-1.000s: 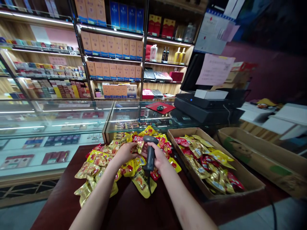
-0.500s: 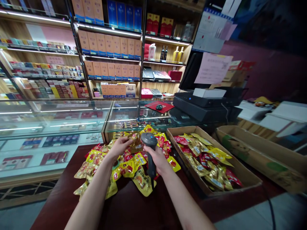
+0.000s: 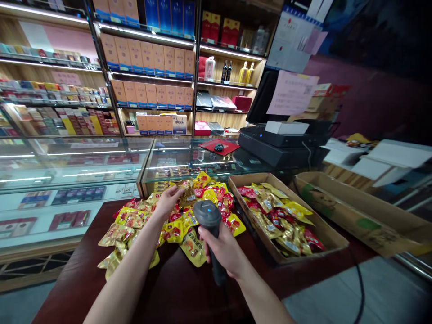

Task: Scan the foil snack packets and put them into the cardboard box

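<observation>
My right hand [image 3: 224, 249] grips the handle of a dark grey barcode scanner [image 3: 207, 213], its head raised over the front of the pile. Between the fingers of my left hand [image 3: 169, 200] is a gold snack packet [image 3: 187, 192], held at the back of the heap. Around both hands lie yellow, gold and red snack packets [image 3: 172, 231] on the dark wooden table [image 3: 77, 270]. A yellow packet [image 3: 193, 247] lies just left of the scanner's handle.
An open cardboard box [image 3: 324, 258] of similar packets stands at the right, with another cardboard box [image 3: 364, 229] beyond it. Behind the pile is a glass counter [image 3: 175, 157] bearing a red mat [image 3: 224, 150] with a mouse. A dark cash register [image 3: 270, 146] stands behind the boxes.
My right hand has drawn the scanner back toward me and down, away from the packet in my left hand. My left hand still holds the gold packet. The view has shifted slightly.
</observation>
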`<state>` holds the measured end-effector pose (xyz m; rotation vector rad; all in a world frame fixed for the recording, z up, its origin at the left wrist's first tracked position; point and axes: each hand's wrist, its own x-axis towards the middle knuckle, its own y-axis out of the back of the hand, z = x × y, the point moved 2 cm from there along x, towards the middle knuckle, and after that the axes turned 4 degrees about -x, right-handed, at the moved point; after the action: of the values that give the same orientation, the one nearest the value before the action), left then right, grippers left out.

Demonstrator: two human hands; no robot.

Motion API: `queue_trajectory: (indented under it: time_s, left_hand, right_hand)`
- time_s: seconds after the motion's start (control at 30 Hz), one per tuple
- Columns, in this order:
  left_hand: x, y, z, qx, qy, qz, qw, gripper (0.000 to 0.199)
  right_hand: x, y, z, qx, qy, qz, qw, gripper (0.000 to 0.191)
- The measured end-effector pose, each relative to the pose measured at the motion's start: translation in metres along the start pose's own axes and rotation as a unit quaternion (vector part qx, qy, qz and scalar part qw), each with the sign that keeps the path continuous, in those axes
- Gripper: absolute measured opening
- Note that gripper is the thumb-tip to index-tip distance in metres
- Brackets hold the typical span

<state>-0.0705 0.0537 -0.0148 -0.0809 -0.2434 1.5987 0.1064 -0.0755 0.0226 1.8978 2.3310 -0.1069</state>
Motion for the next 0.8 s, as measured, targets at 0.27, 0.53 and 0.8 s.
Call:
queue_trajectory:
  time_s: [0.27, 0.53, 0.8]
  left_hand:
    - [-0.006, -0.006, 0.012, 0.035, -0.022, -0.020, 0.999, 0.040]
    - [-0.004, -0.003, 0.010, 0.008, 0.001, -0.003, 1.000, 0.041]
    - [-0.001, 0.001, 0.008, 0.034, -0.016, 0.002, 0.999, 0.041]
  right_hand:
    - [-0.007, -0.008, 0.003, -0.012, 0.000, 0.012, 1.000, 0.033]
    - [-0.006, -0.010, 0.012, -0.010, 0.001, 0.011, 1.000, 0.033]
    - [-0.006, -0.012, 0.012, -0.003, 0.005, 0.004, 1.000, 0.033]
